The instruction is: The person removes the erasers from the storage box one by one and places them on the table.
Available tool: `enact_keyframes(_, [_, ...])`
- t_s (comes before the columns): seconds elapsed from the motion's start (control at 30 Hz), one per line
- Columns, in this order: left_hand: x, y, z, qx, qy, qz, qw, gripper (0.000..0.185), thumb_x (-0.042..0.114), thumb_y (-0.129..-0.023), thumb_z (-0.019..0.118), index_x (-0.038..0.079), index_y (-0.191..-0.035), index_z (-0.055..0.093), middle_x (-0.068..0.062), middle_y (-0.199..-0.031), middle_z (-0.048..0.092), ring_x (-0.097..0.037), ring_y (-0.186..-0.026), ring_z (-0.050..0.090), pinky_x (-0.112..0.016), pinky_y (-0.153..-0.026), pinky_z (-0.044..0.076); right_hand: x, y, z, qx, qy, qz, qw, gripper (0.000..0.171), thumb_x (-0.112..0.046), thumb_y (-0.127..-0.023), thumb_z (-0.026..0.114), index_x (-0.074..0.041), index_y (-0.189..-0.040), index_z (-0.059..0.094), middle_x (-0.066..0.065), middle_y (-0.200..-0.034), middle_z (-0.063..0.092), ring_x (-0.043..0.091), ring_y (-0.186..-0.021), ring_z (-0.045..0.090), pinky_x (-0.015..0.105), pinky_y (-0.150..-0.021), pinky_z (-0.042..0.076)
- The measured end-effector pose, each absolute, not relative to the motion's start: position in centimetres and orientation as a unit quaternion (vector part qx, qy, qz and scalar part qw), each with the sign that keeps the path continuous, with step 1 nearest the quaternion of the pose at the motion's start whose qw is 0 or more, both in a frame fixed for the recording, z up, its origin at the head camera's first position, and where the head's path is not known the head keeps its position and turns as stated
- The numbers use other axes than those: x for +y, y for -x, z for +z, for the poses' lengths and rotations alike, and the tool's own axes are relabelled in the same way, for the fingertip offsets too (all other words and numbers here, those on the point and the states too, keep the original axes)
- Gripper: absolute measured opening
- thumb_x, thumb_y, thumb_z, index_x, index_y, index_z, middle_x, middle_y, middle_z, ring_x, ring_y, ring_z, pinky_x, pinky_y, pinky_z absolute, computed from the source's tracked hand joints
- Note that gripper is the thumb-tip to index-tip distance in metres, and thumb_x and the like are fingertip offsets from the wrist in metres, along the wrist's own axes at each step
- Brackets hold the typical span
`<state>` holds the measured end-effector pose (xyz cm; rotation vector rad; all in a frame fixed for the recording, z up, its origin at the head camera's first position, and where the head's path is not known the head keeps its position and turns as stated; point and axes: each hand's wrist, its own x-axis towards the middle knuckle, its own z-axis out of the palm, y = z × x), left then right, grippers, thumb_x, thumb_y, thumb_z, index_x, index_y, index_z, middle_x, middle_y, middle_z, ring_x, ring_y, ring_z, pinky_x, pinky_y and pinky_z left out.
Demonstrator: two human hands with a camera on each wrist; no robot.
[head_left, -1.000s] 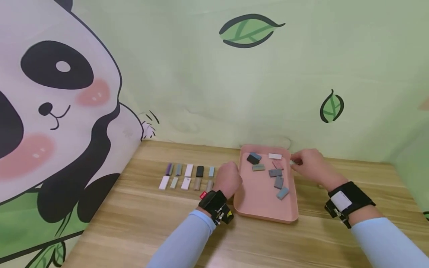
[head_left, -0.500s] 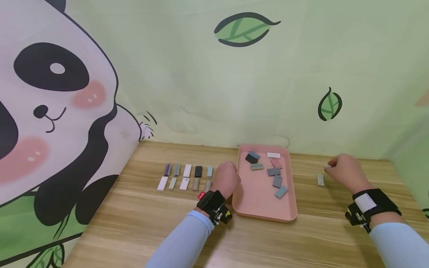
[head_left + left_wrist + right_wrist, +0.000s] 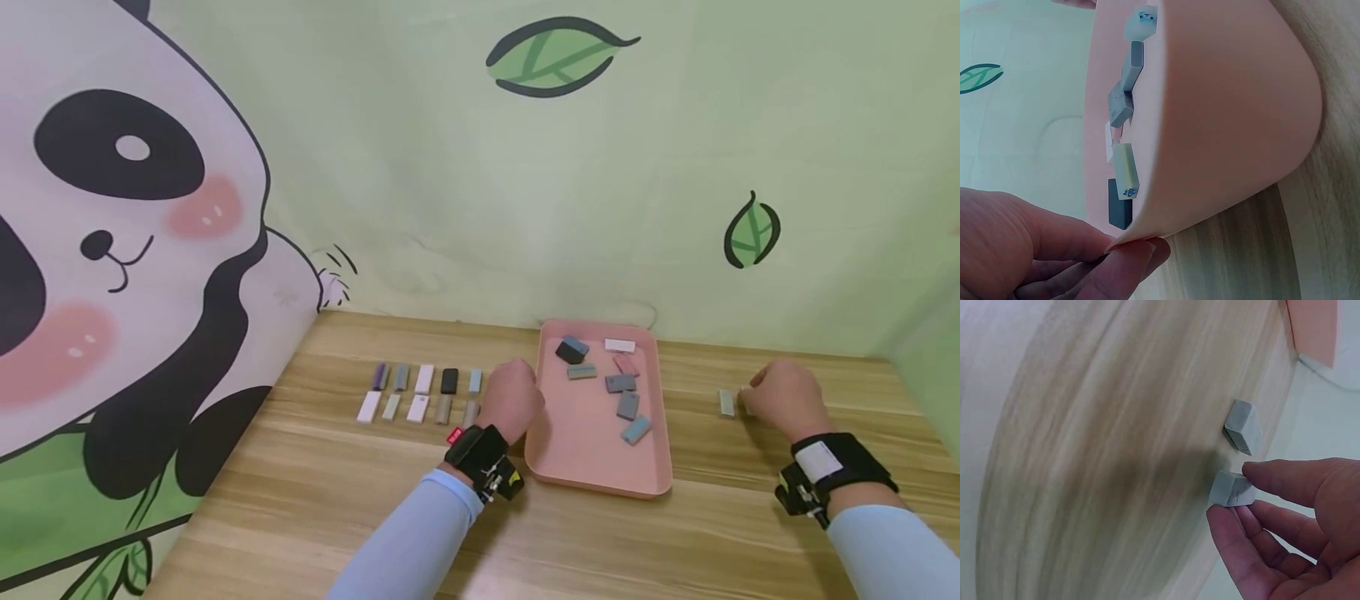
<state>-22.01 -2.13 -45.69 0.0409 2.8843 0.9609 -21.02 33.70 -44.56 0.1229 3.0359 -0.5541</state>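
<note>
Pinching one grey block (image 3: 1231, 489), right fingers (image 3: 1272, 476) near another block (image 3: 727, 403); seven in tray (image 3: 585, 458).

Even, soft light fills the scene, bright with no glare or blown highlights. Shadows are faint: a diffuse dark patch lies on the table (image 3: 1116, 469) under the right hand (image 3: 1285, 525) in the right wrist view, and a thin one edges the pink tray (image 3: 592, 475) in the head view. The head view is fairly sharp, with slight bending toward its edges. Both wrist views warp strongly, curving the wood grain, and the near fingers (image 3: 1116, 269) look soft.
</note>
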Motion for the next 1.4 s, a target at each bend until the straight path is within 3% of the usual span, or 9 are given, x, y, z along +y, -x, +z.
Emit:
enact_keyframes(0.13, [-2.0,22.0,-45.4,0.947,-0.019,0.316,0.048,0.023,0.001,-0.083,0.055,0.010,-0.062,0.059,0.001,-0.052,0.045,-0.014,-0.046,0.047,-0.024,-0.040,0.035,33.7,21.1,-44.6,0.983,-0.048,-0.176,0.035,0.032,-0.017,-0.077,0.064,0.013,-0.089,0.067,0.030,-0.091,0.065,0.035,-0.075,0.062,0.040,-0.060,0.048])
enact_keyframes(0.6, [-2.0,21.9,-45.3,0.951,-0.043,0.307,0.015,0.030,0.000,-0.081,0.054,0.012,-0.054,0.047,0.005,-0.052,0.027,-0.011,-0.043,0.034,-0.024,-0.039,0.028,34.3,21.5,-45.4,0.983,-0.054,-0.172,0.031,0.032,-0.018,-0.076,0.066,0.012,-0.087,0.067,0.028,-0.087,0.066,0.036,-0.073,0.062,0.041,-0.058,0.049])
enact_keyframes(0.8, [-2.1,21.7,-45.4,0.952,-0.033,0.302,0.020,0.026,0.001,-0.081,0.056,0.011,-0.058,0.052,0.004,-0.052,0.031,-0.011,-0.044,0.038,-0.023,-0.040,0.030,33.5,21.5,-45.1,0.985,-0.043,-0.168,0.014,0.038,-0.020,-0.078,0.062,0.014,-0.095,0.064,0.032,-0.097,0.064,0.044,-0.082,0.061,0.046,-0.063,0.048])
enact_keyframes(0.93, [-2.1,21.7,-45.4,0.952,-0.027,0.305,0.027,0.025,0.000,-0.081,0.056,0.011,-0.058,0.053,0.004,-0.052,0.032,-0.012,-0.044,0.039,-0.024,-0.040,0.031,31.7,21.9,-43.8,0.984,-0.019,-0.176,-0.018,0.043,-0.021,-0.081,0.058,0.014,-0.105,0.061,0.033,-0.106,0.061,0.041,-0.081,0.061,0.049,-0.068,0.048])
enact_keyframes(1.03, [-2.1,21.8,-45.5,0.951,-0.037,0.307,0.027,0.026,0.001,-0.080,0.057,0.011,-0.057,0.050,0.004,-0.052,0.030,-0.011,-0.044,0.038,-0.024,-0.040,0.031,29.2,22.3,-42.4,0.980,0.011,-0.195,-0.036,0.044,-0.020,-0.083,0.058,0.014,-0.111,0.058,0.033,-0.111,0.059,0.042,-0.089,0.060,0.053,-0.075,0.047])
enact_keyframes(1.13, [-2.2,22.0,-45.7,0.953,-0.048,0.300,0.019,0.024,0.002,-0.080,0.058,0.012,-0.059,0.051,0.005,-0.053,0.033,-0.011,-0.046,0.038,-0.023,-0.041,0.032,26.2,22.9,-41.5,0.976,0.055,-0.209,-0.037,0.047,-0.020,-0.084,0.060,0.010,-0.120,0.054,0.033,-0.122,0.053,0.046,-0.109,0.051,0.058,-0.088,0.043])
enact_keyframes(1.3, [-2.3,21.9,-45.8,0.957,-0.041,0.288,0.013,0.020,0.002,-0.080,0.060,0.012,-0.063,0.057,0.003,-0.055,0.046,-0.012,-0.048,0.044,-0.025,-0.043,0.036,21.2,24.1,-41.8,0.972,0.145,-0.185,-0.017,0.061,-0.026,-0.084,0.064,-0.005,-0.137,0.042,0.030,-0.143,0.031,0.049,-0.130,0.030,0.062,-0.100,0.033])
enact_keyframes(1.4, [-2.2,21.8,-45.8,0.954,-0.037,0.296,0.016,0.020,0.002,-0.080,0.060,0.012,-0.063,0.057,0.003,-0.055,0.048,-0.012,-0.048,0.045,-0.024,-0.042,0.036,19.1,24.5,-42.6,0.969,0.185,-0.166,-0.011,0.066,-0.027,-0.082,0.067,-0.014,-0.141,0.040,0.026,-0.147,0.028,0.046,-0.135,0.026,0.061,-0.102,0.031])
